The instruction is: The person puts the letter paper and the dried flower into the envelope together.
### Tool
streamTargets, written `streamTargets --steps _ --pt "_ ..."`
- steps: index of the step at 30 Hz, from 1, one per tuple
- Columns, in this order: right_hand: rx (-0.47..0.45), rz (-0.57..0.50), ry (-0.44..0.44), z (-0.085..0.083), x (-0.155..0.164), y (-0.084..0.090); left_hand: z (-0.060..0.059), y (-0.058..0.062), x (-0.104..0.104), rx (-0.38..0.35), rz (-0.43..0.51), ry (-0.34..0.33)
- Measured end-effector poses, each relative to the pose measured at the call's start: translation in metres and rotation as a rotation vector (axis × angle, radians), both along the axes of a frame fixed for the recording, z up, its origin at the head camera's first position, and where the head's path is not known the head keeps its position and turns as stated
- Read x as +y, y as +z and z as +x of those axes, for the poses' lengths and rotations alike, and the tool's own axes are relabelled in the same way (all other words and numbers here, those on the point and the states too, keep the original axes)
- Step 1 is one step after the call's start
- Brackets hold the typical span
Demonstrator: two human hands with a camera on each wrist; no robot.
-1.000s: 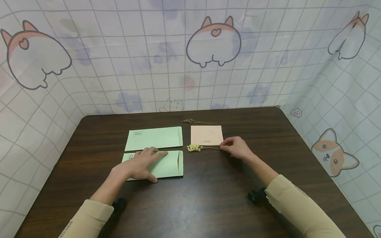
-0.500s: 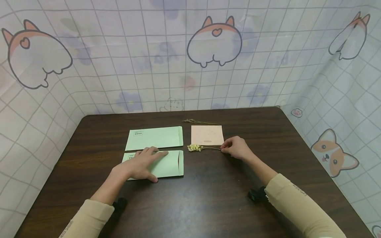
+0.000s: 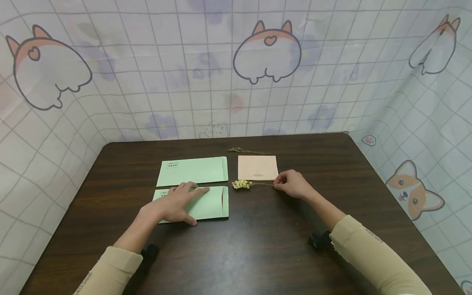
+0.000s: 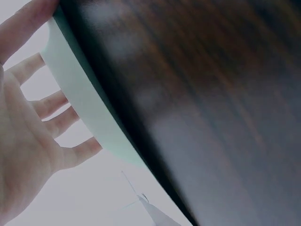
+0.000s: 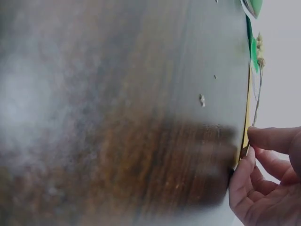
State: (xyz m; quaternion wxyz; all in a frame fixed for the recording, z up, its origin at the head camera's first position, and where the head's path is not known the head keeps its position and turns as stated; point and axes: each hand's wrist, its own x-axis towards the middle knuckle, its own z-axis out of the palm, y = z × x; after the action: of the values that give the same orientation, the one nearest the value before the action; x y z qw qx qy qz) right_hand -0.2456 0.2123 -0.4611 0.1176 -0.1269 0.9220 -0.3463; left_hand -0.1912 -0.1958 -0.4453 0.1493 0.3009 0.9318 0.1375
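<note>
My left hand (image 3: 176,203) lies flat with straight fingers on the nearer green envelope (image 3: 210,203), pressing it to the dark table (image 3: 258,241); its palm (image 4: 23,150) shows beside the envelope's pale edge (image 4: 77,99). My right hand (image 3: 291,184) pinches the thin stem of a dried flower sprig (image 3: 241,184) whose pale yellow head lies just right of that envelope's open end. The thumb and forefinger (image 5: 273,141) meet on the stem (image 5: 256,101) in the right wrist view. A peach card (image 3: 257,167) lies just behind the sprig.
A second green envelope (image 3: 193,170) lies behind the first. Another dried sprig (image 3: 247,151) rests behind the peach card. Printed plastic sheets (image 3: 236,65) wall the table at the back and both sides.
</note>
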Motion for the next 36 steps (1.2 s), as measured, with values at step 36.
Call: streamTargets --steps 36 --pt "0.017 -0.013 0.221 0.007 -0.043 0.001 -0.002 -0.001 -0.001 0.017 0.029 -0.002"
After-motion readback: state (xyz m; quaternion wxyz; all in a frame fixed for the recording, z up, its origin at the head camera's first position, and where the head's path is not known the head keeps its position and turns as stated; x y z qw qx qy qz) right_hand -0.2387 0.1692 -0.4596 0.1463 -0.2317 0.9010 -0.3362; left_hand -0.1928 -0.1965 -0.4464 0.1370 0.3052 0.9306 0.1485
